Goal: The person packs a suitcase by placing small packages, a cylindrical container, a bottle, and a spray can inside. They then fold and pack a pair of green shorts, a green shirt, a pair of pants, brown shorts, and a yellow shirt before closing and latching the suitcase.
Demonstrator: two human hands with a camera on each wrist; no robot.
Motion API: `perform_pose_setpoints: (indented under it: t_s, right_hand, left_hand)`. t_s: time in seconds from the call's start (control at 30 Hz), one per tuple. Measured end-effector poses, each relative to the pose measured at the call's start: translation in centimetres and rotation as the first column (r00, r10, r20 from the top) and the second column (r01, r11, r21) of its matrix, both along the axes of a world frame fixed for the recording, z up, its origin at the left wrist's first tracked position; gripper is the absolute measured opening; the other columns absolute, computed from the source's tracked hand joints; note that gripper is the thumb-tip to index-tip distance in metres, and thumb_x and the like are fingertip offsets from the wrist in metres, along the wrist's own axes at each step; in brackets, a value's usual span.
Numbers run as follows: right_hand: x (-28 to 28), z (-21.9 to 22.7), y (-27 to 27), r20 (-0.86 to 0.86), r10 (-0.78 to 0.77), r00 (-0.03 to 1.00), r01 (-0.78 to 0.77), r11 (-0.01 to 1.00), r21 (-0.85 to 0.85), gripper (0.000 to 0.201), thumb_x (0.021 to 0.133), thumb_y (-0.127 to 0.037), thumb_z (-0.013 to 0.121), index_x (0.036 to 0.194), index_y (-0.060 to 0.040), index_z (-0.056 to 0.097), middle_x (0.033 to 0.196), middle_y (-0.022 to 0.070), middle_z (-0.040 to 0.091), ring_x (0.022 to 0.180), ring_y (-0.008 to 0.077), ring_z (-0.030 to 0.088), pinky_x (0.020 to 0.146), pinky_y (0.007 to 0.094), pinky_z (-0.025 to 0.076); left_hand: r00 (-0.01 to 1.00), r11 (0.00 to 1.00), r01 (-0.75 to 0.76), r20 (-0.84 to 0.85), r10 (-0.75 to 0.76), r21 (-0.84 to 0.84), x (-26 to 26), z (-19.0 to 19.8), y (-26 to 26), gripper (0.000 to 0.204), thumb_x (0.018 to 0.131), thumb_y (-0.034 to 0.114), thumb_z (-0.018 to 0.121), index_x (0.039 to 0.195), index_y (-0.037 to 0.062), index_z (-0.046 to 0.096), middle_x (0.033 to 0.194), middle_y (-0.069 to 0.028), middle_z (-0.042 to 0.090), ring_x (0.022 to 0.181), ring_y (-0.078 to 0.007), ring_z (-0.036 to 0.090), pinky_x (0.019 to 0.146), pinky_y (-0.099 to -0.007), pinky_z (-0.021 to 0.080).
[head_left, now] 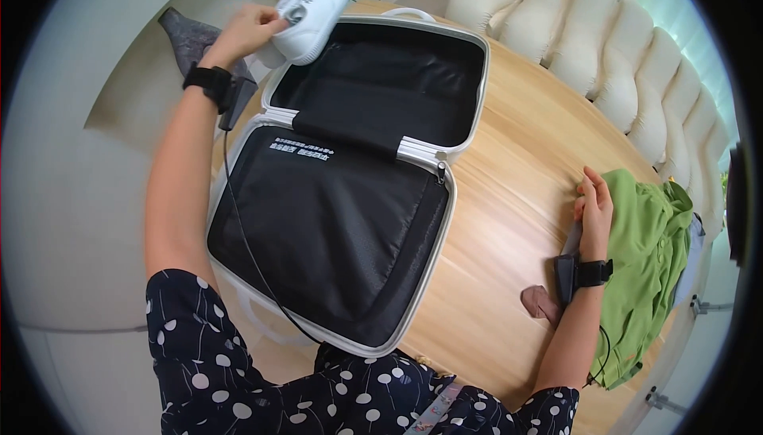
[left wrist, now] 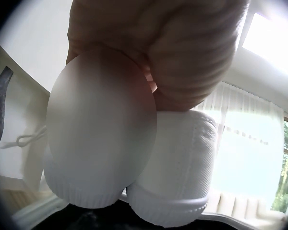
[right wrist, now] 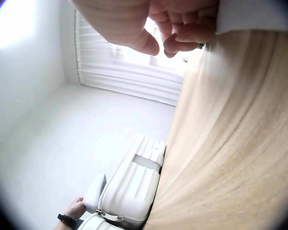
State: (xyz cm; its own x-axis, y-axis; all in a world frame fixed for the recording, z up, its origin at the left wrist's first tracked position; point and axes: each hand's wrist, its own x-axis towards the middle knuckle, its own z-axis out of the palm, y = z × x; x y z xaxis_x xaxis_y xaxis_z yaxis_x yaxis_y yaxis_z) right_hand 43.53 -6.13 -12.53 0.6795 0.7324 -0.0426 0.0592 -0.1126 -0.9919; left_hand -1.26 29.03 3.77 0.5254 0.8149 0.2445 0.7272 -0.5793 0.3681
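Observation:
A pair of white shoes point(head_left: 315, 22) is pinched by my left hand point(head_left: 248, 31) above the far left corner of the open suitcase point(head_left: 455, 197). In the left wrist view the heel ends of the shoes point(left wrist: 175, 167) hang below the hand point(left wrist: 153, 43), over the dark lining. My right hand point(head_left: 594, 208) holds nothing visible and rests at the table's right side, beside a green garment point(head_left: 648, 252). The right wrist view has its fingers point(right wrist: 192, 36) loosely bent, thumb apart from them.
A small brown-pink item point(head_left: 539, 305) lies on the wooden table point(head_left: 501, 220) near the right forearm. Behind the table stands a cream padded sofa point(head_left: 572, 30). A grey sculpted object point(head_left: 189, 38) is beyond the left wrist, and a cable crosses the suitcase.

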Motion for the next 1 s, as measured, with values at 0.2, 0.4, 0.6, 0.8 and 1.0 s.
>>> perform_pose_setpoints:
  t_s: [0.2, 0.4, 0.6, 0.8, 1.0]
  right_hand:
    - [0.0, 0.1, -0.2, 0.004, 0.001, 1.0, -0.001, 1.0, -0.001, 0.037, 0.095, -0.025, 0.057, 0.123, -0.0021, 0.054, 0.083, -0.0003, 0.052, 0.052, 0.0012, 0.041, 0.046, 0.0172, 0.033]
    - [-0.1, 0.3, -0.2, 0.033, 0.02, 0.999, -0.019, 1.0, -0.021, 0.036, 0.095, -0.025, 0.055, 0.123, -0.0016, 0.054, 0.083, -0.0003, 0.051, 0.053, 0.0012, 0.041, 0.047, 0.0172, 0.033]
    - [-0.2, 0.3, -0.1, 0.02, 0.006, 1.0, -0.006, 1.0, -0.001, 0.036, 0.095, -0.025, 0.056, 0.122, -0.001, 0.053, 0.081, 0.0009, 0.052, 0.051, 0.0014, 0.04, 0.045, 0.0171, 0.033]
    - [0.0, 0.1, -0.1, 0.005, 0.02, 1.0, -0.02, 1.0, 0.016, 0.036, 0.095, -0.024, 0.056, 0.122, -0.0007, 0.053, 0.08, 0.0008, 0.052, 0.051, 0.0013, 0.04, 0.046, 0.0169, 0.033]
    - [-0.2, 0.3, -0.1, 0.016, 0.015, 1.0, -0.015, 1.0, -0.008, 0.035, 0.095, -0.023, 0.056, 0.122, -0.0013, 0.054, 0.08, 0.0006, 0.052, 0.051, 0.0013, 0.04, 0.045, 0.0171, 0.033]
  left_hand:
    - [0.995, 1.0, -0.01, -0.1, 0.008, -0.018, 4.3, -4.8, -1.0, 0.028, 0.081, 0.026, 0.064, 0.075, -0.0016, 0.064, 0.062, -0.0139, 0.06, 0.062, -0.0246, 0.06, 0.059, -0.0367, 0.046]
    - [0.953, 0.996, -0.09, -0.291, 0.08, -0.02, 4.2, -8.1, -2.0, 0.021, 0.076, 0.024, 0.065, 0.075, 0.0028, 0.067, 0.073, -0.0188, 0.065, 0.072, -0.0335, 0.065, 0.067, -0.0405, 0.051]
    - [0.937, 0.996, -0.081, -0.344, 0.061, -0.043, 3.4, -8.5, -1.5, 0.016, 0.069, 0.015, 0.063, 0.076, 0.0004, 0.067, 0.076, -0.0232, 0.065, 0.074, -0.036, 0.065, 0.07, -0.0401, 0.051]
    - [0.955, 0.942, -0.111, -0.296, 0.013, -0.315, 3.2, -5.7, -1.9, 0.019, 0.075, 0.017, 0.063, 0.073, -0.001, 0.065, 0.069, -0.0161, 0.065, 0.062, -0.0257, 0.065, 0.059, -0.0336, 0.052]
    - [0.971, 0.829, -0.238, -0.122, 0.205, -0.507, 1.1, -1.7, -1.5, 0.027, 0.087, 0.025, 0.057, 0.09, -0.0013, 0.062, 0.07, -0.007, 0.065, 0.059, -0.0149, 0.063, 0.055, -0.026, 0.051]
